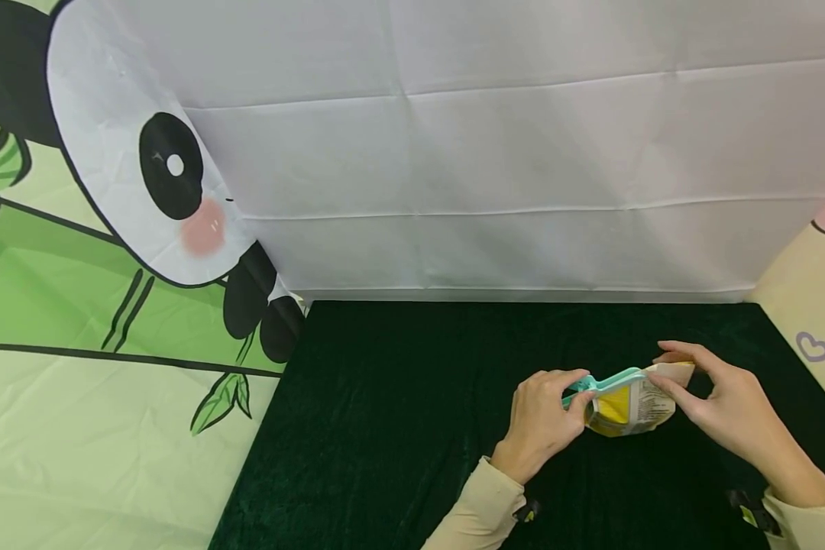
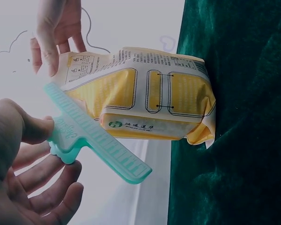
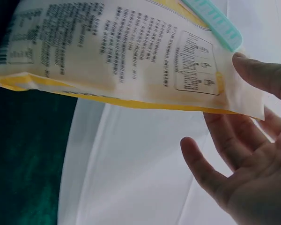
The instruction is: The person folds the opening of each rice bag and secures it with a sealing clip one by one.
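A mint-green bag clip (image 2: 100,133) with a long ridged bar lies against the top end of a yellow and white printed bag (image 1: 615,409). My left hand (image 1: 543,409) pinches the clip's handle between thumb and fingers. In the left wrist view one end of the bar overlaps the bag's top, while the other sticks out past its side. My right hand (image 1: 736,405) pinches the bag's pale top end, with the thumb (image 3: 260,75) right at the clip's tip and the other fingers partly hidden behind the bag.
Dark green cloth (image 1: 385,428) covers the table under both hands. A white sheet (image 1: 509,153) hangs behind it, a panda-print cloth (image 1: 110,191) hangs at the left, and a pale cloth with a heart (image 1: 813,347) is at the right.
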`<state>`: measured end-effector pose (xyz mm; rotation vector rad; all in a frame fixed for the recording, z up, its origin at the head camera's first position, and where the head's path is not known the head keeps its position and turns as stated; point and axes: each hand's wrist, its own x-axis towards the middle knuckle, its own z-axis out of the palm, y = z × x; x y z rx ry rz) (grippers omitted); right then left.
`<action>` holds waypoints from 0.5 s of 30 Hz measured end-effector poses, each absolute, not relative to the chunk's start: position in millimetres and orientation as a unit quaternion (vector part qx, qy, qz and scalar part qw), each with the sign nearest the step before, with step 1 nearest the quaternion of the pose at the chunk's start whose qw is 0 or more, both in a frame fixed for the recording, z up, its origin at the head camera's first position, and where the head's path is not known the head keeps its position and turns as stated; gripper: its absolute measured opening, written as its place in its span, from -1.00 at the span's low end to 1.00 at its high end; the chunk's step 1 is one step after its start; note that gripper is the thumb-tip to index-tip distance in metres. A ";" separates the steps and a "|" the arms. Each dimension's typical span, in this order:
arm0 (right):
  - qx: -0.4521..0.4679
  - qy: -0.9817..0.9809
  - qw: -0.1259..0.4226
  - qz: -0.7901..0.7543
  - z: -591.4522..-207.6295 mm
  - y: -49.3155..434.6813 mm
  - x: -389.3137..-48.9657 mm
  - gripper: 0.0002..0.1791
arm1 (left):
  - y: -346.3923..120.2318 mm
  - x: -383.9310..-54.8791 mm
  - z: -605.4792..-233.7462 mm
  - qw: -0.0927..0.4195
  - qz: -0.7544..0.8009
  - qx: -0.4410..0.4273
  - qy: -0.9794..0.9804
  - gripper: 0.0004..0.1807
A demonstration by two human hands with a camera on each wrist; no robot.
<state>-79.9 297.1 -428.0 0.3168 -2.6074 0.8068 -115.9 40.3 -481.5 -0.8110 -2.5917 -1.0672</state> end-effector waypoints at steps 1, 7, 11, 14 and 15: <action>0.105 -0.931 0.192 0.291 -430.3 297.1 -77.1 -0.32 | 38.7 -114.4 -481.5 0.110 -0.364 -0.277 -0.882 -0.70; 0.061 -0.930 0.158 0.326 -442.0 294.7 -59.1 -0.19 | 29.9 -106.2 -482.9 0.097 -0.375 -0.284 -0.877 -0.69; 0.053 -0.926 0.140 0.347 -449.4 292.0 -47.1 -0.24 | 24.2 -100.2 -484.0 0.091 -0.379 -0.289 -0.874 -0.69; 0.050 -0.923 0.120 0.363 -456.4 290.3 -38.0 -0.33 | 20.3 -95.7 -484.9 0.091 -0.378 -0.295 -0.873 -0.69; 0.049 -0.922 0.111 0.368 -458.9 289.9 -34.7 -0.36 | 19.0 -94.2 -485.1 0.092 -0.377 -0.299 -0.872 -0.69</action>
